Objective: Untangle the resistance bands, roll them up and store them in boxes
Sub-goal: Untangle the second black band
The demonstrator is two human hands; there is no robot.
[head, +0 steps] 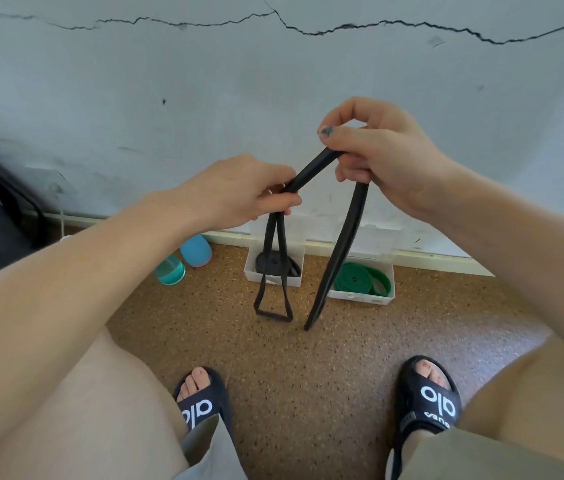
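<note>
Fingers: both hands are curled around one long black rubber resistance band point(315, 171); the left hand point(256, 195) grips it in a closed fist, the right hand point(374, 157) pinches it between thumb and bent fingers, a little higher.
Band in hand: it arches between the two hands; one loop hangs below the left fist, a doubled length hangs below the right hand; both ends dangle above the floor.
Feet: two black slide sandals with white lettering point(429, 396) stand apart on the speckled brown floor point(308, 375).
Left box: small white open box point(251, 268) at the wall, holding a rolled black band point(275, 263), partly hidden behind the hanging loop.
Right box: white open box point(363, 299) just beside it, holding a rolled green band point(360, 278).
Further left: two teal and blue rounded objects point(183, 261), possibly cups, lie near the skirting.
Wall: pale, cracked plaster point(273, 64).
</note>
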